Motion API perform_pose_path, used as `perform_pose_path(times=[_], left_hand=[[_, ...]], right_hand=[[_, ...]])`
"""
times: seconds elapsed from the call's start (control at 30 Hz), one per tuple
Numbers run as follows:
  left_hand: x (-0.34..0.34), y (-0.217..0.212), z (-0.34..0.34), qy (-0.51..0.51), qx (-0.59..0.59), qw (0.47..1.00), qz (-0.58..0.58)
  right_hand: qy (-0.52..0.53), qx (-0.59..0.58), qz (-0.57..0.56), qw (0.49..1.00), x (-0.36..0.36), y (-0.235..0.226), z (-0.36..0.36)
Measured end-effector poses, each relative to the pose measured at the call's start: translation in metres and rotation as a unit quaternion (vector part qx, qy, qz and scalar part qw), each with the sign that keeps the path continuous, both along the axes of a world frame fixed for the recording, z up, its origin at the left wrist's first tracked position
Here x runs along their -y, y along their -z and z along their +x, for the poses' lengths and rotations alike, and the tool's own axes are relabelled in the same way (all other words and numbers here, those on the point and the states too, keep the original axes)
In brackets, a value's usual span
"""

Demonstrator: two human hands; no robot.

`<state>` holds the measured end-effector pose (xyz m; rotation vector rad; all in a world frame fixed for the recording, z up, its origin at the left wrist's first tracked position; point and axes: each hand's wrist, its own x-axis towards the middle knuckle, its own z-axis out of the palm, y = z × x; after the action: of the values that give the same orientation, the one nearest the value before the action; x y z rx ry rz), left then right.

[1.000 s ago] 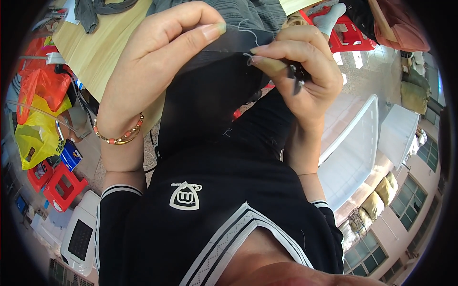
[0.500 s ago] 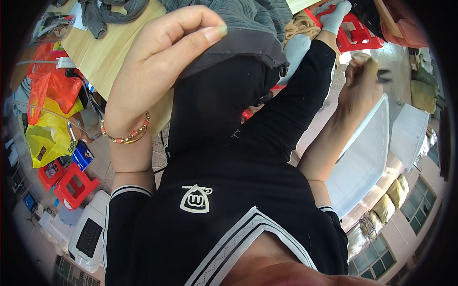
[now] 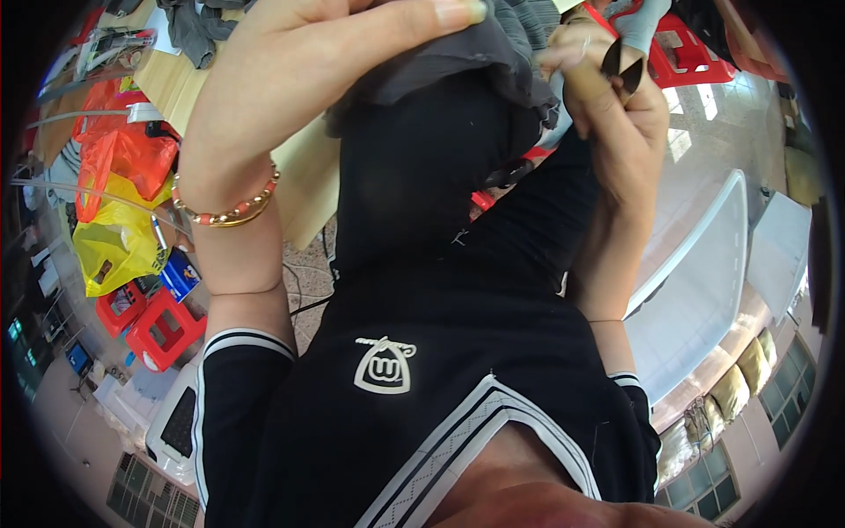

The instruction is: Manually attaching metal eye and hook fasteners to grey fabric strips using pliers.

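Dark grey garment cloth (image 3: 431,66) lies over my raised black-trousered leg. My left hand (image 3: 290,79) is closed on the edge of it, thumb on top. Small thread snips (image 3: 623,72) with dark pointed blades stick out of my closed right hand (image 3: 616,132), the blades apart from each other. The right fingertips are at the right side of the cloth; whether they touch it I cannot tell.
A light wooden table (image 3: 167,79) is at the upper left, with more grey cloth (image 3: 198,31). Red and yellow plastic bags (image 3: 119,238) hang left, above a red stool (image 3: 167,330). A translucent bin (image 3: 695,273) stands right. Another red stool (image 3: 682,53) is at the upper right.
My right hand has come in leftward and up to the cloth, bringing the snips with it. My left hand has moved up and slightly right with the cloth edge.
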<state>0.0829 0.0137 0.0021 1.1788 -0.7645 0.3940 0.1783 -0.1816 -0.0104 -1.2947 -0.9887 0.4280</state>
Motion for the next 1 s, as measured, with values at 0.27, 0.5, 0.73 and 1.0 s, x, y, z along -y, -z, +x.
perform_pose_path(times=[0.27, 0.5, 0.73, 1.0], left_hand=[[0.008, -0.036, -0.037, -0.149, -0.449, 0.87, 0.137], [-0.023, -0.018, -0.063, -0.186, -0.462, 0.842, 0.209], [-0.024, 0.005, -0.087, -0.215, -0.466, 0.854, 0.085], [-0.023, -0.002, -0.094, -0.238, -0.451, 0.855, 0.099]], right_hand=[[-0.025, -0.068, -0.066, 0.995, 0.015, 0.011, 0.002], [-0.025, -0.096, -0.058, 0.993, 0.042, 0.032, 0.018], [-0.005, -0.152, -0.052, 0.987, 0.047, 0.039, 0.014], [0.05, -0.199, -0.068, 0.976, 0.058, 0.044, 0.016]])
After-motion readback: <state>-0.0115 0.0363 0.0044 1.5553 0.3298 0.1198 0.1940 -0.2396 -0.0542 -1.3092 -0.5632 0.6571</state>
